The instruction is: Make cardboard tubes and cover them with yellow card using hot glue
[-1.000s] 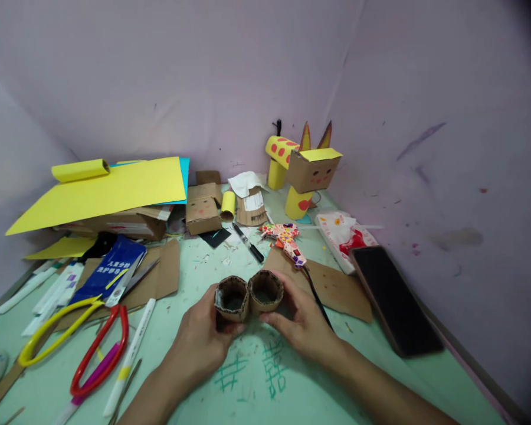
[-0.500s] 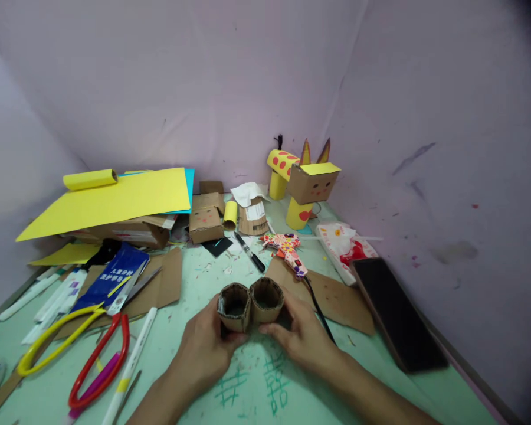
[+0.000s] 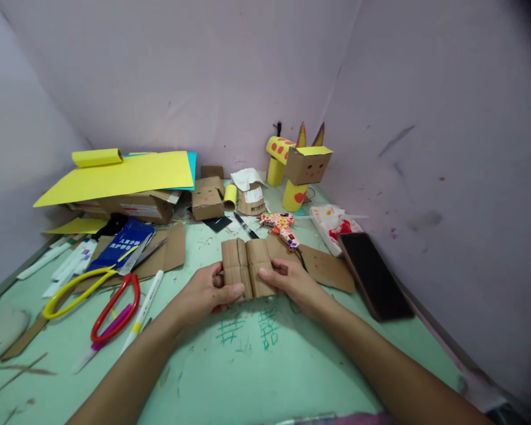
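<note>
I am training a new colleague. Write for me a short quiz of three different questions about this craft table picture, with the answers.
1. True or false: both hands hold the pair of cardboard tubes.
2. Which thing lies nearest the right hand? A) red scissors B) black phone C) patterned glue gun
3. Fill in: the yellow scissors lie to the ____ of the left hand.

Key:
1. True; the joined tubes show their sides to the camera.
2. C, the patterned glue gun, just beyond the tubes.
3. Left, beside the red scissors on the green table.
</note>
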`<state>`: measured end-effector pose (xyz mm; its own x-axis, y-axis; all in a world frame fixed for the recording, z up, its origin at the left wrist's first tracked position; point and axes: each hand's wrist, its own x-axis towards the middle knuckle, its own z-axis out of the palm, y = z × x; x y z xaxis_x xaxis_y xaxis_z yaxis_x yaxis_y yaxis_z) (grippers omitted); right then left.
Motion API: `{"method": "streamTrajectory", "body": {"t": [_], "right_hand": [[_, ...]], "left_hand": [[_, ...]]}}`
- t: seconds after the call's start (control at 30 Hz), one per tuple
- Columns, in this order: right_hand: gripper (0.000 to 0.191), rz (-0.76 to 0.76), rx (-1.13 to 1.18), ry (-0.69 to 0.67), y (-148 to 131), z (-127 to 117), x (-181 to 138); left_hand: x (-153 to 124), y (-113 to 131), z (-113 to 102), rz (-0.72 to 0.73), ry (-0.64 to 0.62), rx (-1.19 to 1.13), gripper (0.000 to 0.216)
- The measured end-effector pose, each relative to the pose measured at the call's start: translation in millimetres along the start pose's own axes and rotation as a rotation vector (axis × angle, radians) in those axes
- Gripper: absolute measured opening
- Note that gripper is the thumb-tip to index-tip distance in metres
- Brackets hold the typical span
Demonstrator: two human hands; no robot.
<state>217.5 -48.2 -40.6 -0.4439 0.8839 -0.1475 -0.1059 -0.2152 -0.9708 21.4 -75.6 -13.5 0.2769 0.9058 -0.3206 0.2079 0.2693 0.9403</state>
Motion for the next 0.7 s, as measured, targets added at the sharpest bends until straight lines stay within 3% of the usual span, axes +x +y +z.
{"method": "streamTrajectory", "body": {"t": [0.23,0.4,0.7], "right_hand": [[0.051,-0.090,-0.009,-0.010,2.1,-1.0,-2.2],[0.051,-0.154,-0.020,-0.013,1.5,-1.5,-2.8],[0.052,-0.272,-0.050,0.039,5.2,5.3,-0.1]], "left_hand": [[-1.9,1.8,1.8,0.086,-0.046,-0.018,0.061],[-2.8,3.3,8.9,0.142,-0.034,0.044,0.054],[-1.5,-5.4,12.4,0.143,0.216,0.320,0.028]]}}
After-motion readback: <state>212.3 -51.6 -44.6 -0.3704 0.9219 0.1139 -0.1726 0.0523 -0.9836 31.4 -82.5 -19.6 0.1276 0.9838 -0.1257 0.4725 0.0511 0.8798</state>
